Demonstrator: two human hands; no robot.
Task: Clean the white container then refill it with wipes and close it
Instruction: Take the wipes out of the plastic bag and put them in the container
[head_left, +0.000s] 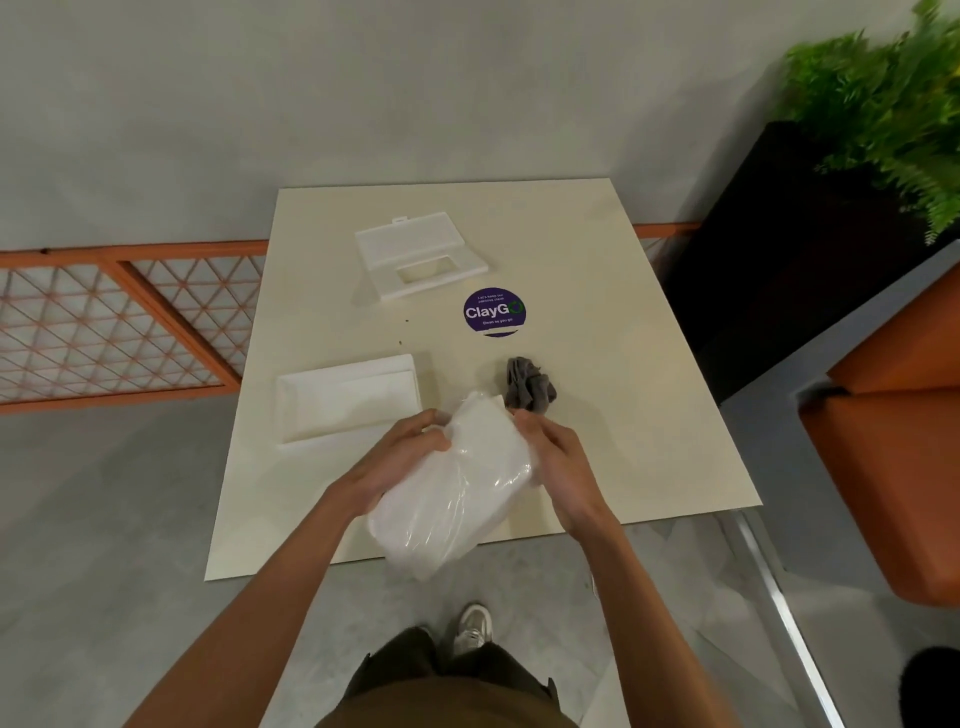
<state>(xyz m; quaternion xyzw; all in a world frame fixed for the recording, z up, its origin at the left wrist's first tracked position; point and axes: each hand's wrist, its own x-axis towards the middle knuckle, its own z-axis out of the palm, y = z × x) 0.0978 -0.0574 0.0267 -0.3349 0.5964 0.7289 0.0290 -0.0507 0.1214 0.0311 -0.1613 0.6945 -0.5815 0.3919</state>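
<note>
A clear plastic pack of white wipes (457, 493) is held over the near edge of the cream table (649, 389). My left hand (400, 452) grips its left side and my right hand (556, 457) pinches its far right corner. The white container's open tray (348, 397) lies on the table left of the pack, with nothing visible in it. Its lid (421, 254), with a rectangular opening, rests farther back. A crumpled grey cloth (530, 387) sits just beyond my right hand.
A round purple ClayGo sticker (494, 312) marks the table's middle, with small crumbs (402, 332) to its left. An orange chair (893, 467) and a dark planter with a fern (831, 182) stand to the right. An orange lattice railing (119, 322) runs along the left.
</note>
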